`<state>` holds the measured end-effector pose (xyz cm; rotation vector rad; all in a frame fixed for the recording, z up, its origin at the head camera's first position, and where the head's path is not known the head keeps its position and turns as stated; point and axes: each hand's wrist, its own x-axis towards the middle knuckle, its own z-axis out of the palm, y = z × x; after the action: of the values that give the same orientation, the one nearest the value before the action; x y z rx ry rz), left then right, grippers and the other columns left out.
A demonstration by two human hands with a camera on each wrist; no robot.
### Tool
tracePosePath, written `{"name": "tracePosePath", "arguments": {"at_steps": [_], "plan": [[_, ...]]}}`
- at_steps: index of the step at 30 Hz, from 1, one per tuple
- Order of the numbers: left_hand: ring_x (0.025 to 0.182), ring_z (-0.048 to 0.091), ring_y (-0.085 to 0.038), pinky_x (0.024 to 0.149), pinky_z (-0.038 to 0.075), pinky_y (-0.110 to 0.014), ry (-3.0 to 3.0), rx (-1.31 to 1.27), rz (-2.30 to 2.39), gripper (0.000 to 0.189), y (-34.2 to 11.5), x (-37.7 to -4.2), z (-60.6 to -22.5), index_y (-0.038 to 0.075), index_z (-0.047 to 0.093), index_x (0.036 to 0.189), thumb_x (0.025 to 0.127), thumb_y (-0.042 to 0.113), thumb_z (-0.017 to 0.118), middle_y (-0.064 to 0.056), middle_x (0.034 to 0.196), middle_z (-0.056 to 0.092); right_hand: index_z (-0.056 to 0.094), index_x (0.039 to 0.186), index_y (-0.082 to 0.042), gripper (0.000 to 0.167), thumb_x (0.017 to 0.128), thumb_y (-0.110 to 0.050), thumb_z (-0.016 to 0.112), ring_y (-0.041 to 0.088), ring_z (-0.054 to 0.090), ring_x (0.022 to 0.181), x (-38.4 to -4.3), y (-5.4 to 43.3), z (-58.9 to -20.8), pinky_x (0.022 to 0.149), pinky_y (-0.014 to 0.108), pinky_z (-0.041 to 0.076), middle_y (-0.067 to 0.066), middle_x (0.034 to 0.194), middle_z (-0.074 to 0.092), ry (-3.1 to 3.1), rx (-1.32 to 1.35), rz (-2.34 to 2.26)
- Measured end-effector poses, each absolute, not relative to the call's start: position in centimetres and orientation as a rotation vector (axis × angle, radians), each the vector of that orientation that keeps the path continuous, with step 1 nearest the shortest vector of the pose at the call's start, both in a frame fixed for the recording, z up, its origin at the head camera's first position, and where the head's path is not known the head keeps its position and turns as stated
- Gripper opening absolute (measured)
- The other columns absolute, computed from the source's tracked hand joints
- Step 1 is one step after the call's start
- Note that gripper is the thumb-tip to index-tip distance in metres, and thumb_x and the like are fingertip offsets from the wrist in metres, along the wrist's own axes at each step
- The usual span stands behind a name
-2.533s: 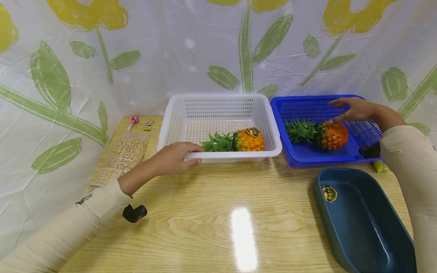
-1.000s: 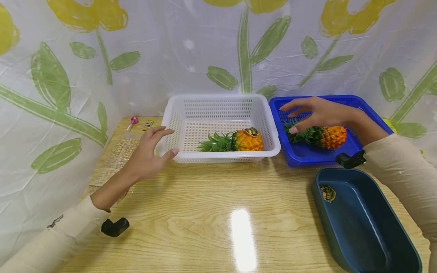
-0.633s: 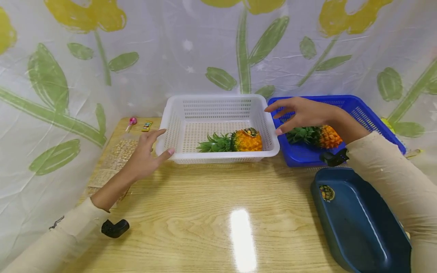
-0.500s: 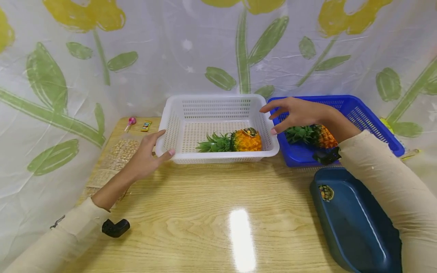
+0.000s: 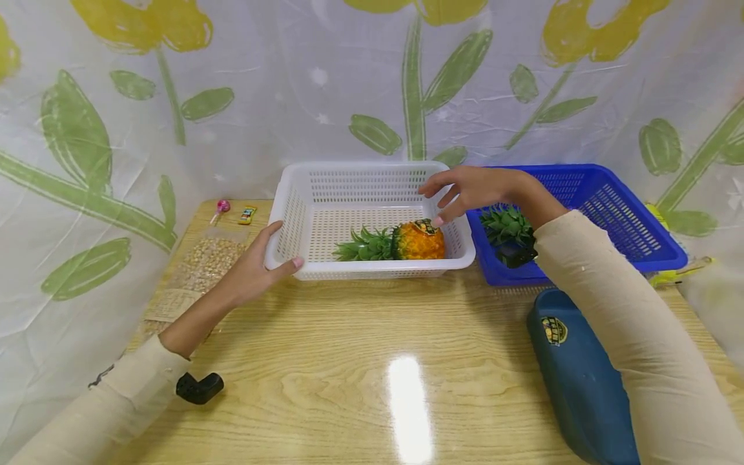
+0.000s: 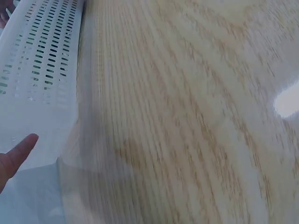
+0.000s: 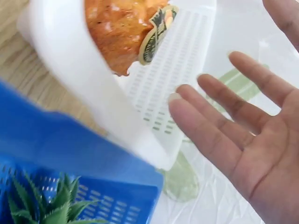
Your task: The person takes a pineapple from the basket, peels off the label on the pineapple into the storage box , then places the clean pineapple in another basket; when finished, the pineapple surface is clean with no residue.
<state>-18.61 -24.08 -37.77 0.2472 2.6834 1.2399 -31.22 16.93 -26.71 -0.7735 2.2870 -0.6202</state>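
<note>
A white perforated basket (image 5: 372,265) stands at the back middle of the table. In it lies a pineapple (image 5: 420,241) with an orange body, a dark label and green leaves pointing left. My left hand (image 5: 250,271) is at the basket's front left corner, thumb stretched at the front rim, fingers along the left side. My right hand (image 5: 465,190) hovers over the basket's right rim, fingers spread and holding nothing, near the pineapple's label. A blue basket (image 5: 651,252) sits to the right; in it, the leaves (image 5: 507,225) of a second pineapple show, its body hidden by my right arm.
A dark teal tub (image 5: 581,381) stands at the front right, partly under my right sleeve. Left of the white basket lie a bag of pale kernels (image 5: 212,261), a pink lollipop (image 5: 223,206) and a small yellow packet (image 5: 247,215). A flowered curtain (image 5: 325,84) hangs behind.
My right hand has come left from the pineapple in the blue basket to above the white one. My left hand has let go of the white basket's front rim and shifted to its left corner.
</note>
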Motion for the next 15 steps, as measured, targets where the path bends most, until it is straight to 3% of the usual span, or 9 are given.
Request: {"name": "tracePosePath", "arguments": {"at_steps": [15], "plan": [[0.140, 0.038, -0.049, 0.109, 0.038, -0.065, 2.606, 0.213, 1.336, 0.101, -23.9, -18.7, -37.6, 0.016, -0.003, 0.163, 0.095, 0.049, 0.064, -0.030, 0.160, 0.024, 0.037, 0.155, -0.024, 0.080, 0.088, -0.042, 0.077, 0.034, 0.048, 0.137, -33.1, 14.7, -28.1, 0.104, 0.052, 0.049, 0.010, 0.161, 0.031, 2.161, -0.621, -0.551]]}}
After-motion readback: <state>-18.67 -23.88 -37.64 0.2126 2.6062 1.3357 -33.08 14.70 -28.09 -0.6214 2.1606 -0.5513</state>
